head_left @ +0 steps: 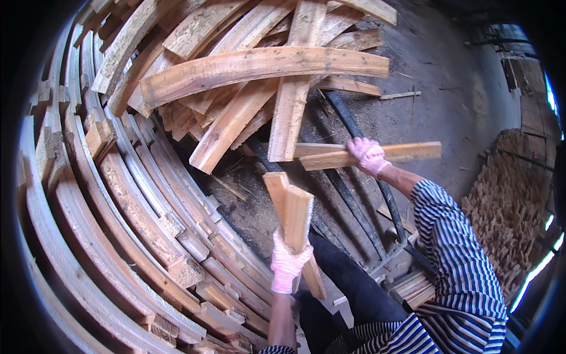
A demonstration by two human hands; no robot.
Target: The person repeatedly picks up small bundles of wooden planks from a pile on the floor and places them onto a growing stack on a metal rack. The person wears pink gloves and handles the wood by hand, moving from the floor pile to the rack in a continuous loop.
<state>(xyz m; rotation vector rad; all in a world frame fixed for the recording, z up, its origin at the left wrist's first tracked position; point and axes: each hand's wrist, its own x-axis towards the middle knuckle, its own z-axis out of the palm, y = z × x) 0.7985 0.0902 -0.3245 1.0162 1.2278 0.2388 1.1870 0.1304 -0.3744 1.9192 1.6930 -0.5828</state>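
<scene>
Both my hands wear pink-white knitted gloves. My left hand (289, 263) is closed around an upright wooden board (298, 215), and a second wooden board (275, 187) slants behind it, its lower end showing below the hand. I cannot tell whether the fingers also grip that second one. Farther off and to the right, my right hand (368, 157) is wrapped over another wooden board (415, 152), which lies roughly level. The left end of this board overlaps one more pale piece (321, 148) by the pile.
A loose pile of curved boards (265, 64) lies at the far side over black metal bars (354, 206). Curved planks (135, 230) are stacked in tall rows on the left. A heap of wood offcuts (507, 206) stands at right, and short slats (415, 289) lie near my legs.
</scene>
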